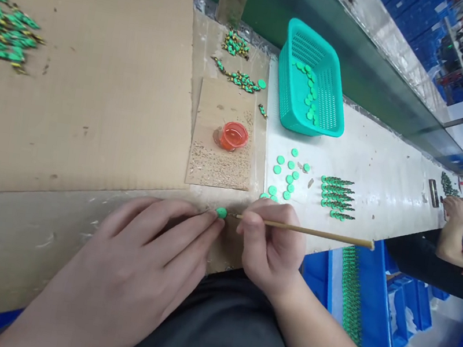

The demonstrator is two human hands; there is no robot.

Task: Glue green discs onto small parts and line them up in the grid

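Pinched in the fingertips of my left hand [146,265] is a small green disc [220,212], held at the front edge of the bench. My right hand [271,241] grips a thin wooden brush [318,233], its handle pointing right and its tip close beside the disc. Whether the tip touches the disc I cannot tell. Beyond my hands, a small red cup [234,136] of clear liquid stands on a piece of cardboard [218,174] specked with drips. Several loose green discs [289,179] lie on the white surface right of the cardboard.
A teal basket [285,97] with green discs stands at the back. Green-and-black pieces lie in piles [3,32] at left and near the wall [235,44]. Rows of assembled green pieces [337,196] sit at right. Farther right, a co-worker's arms [454,226] rest over the bench; blue bins [410,307] stand below.
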